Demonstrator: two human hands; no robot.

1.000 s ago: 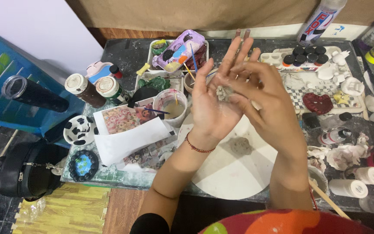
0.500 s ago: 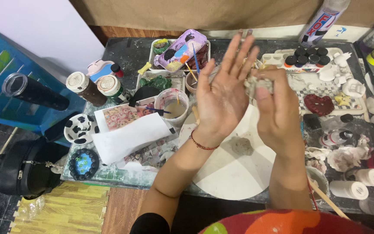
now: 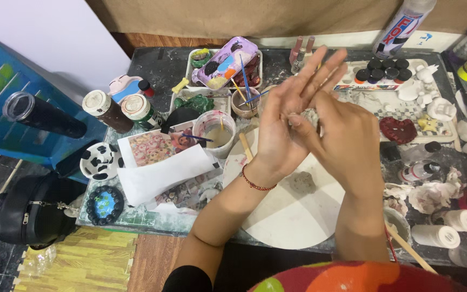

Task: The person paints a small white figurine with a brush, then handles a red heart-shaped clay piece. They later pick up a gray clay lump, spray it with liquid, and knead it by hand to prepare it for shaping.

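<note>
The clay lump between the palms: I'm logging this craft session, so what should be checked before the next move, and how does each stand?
1. Clay lump between both palms: ok.
2. Left hand open, fingers spread: ok.
3. Right hand pressing on the clay: ok.
4. White round board under the hands: ok; one grey clay piece lies on it.
5. Water cup upright: ok.
6. Lump's shape: cannot tell, mostly hidden.
</note>
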